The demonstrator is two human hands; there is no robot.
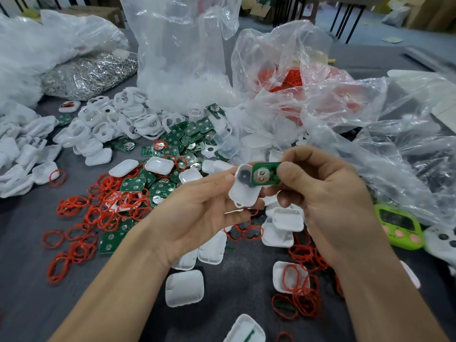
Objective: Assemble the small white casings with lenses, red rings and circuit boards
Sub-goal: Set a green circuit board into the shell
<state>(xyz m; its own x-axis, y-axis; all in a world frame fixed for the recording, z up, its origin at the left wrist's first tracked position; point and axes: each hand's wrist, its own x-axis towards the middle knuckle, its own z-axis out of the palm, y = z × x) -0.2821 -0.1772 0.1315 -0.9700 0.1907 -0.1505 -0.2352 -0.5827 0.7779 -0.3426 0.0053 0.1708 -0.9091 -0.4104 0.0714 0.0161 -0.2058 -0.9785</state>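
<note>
Casing (243,191) is gripped open side up by the left hand (202,213), held above the table (24,218) among loose parts. The right hand (320,193) pinches a green board (265,174), tilted against the casing's upper rim.

Dark grey table top (24,267) filling the foreground, pale blue-grey floor (370,23) beyond it at upper right, thin black metal legs (345,18) of furniture standing on that floor, brown cardboard boxes (429,13) at far right, long carton (98,12) at far left, soft even light throughout
</note>
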